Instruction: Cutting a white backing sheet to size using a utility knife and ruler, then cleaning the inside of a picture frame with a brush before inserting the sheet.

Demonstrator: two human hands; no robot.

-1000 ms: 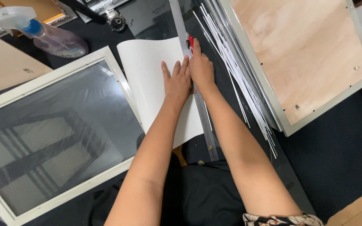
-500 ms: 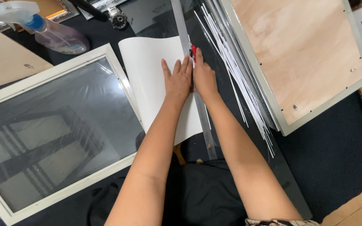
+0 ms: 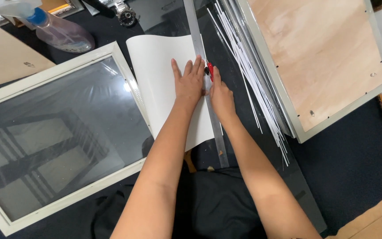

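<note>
- Two bare forearms come up from the bottom edge and run side by side toward the middle of the dark table; the elbows are cut off by the lower border.
- Nearest, the lower end of the metal ruler pokes out past the bottom edge of the white sheet; the sheet lies mid-table, between the two frames.
- Left hand: flat, palm down, fingers spread and pointing away, pressing on the sheet right at the ruler's edge. It grips nothing.
- Right hand: just beside the left one and touching it at the thumb side, curled around a red-and-black cutter held against the ruler. Only the cutter's tip shows above the fingers; the blade is too small to make out.
- Left of the sheet lies a pale picture frame with reflecting glass, its lower corner cut off by the border.
- Right of the ruler is a bundle of thin white strips, and beyond them a second frame lying face down, its wooden backing up.
- Farther off, at the top left, a spray bottle lies on its side, partly out of view, near a brown board.
- Farthest, at the top edge, sits a small round metal object, hard to identify.
</note>
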